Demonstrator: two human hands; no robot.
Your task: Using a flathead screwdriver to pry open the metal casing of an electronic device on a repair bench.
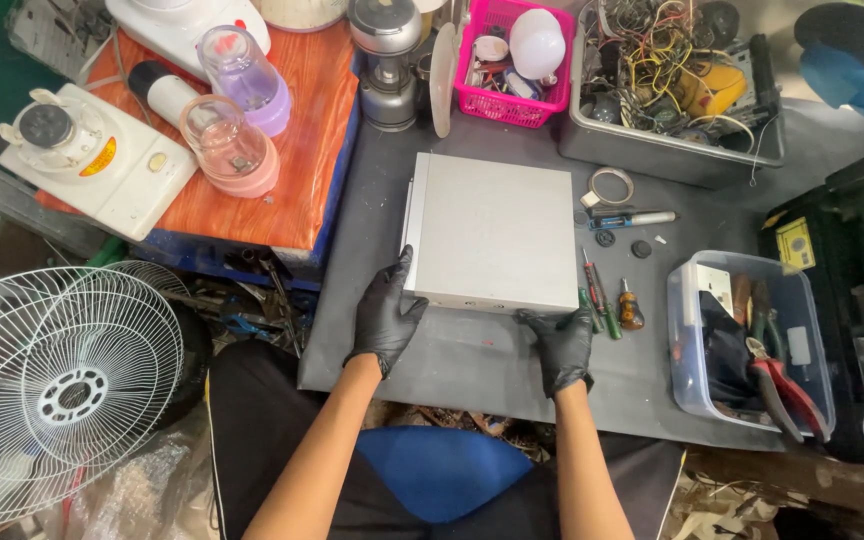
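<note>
A flat silver-grey metal box (492, 230), like an electronics case, lies on a dark grey mat (372, 300). My left hand (387, 315), in a black glove, grips the box's near left corner. My right hand (560, 343), also in a black glove, holds the near right corner. The box rests flat, its front panel toward me.
Screwdrivers (602, 295), a pen-like tool (637, 217) and a tape ring (611, 186) lie right of the box. A clear tub with pliers (752, 340) stands at right, a grey bin of wires (672, 80) and pink basket (512, 60) behind. Blender parts (232, 140) sit on an orange board; a fan grille (57, 385) at left.
</note>
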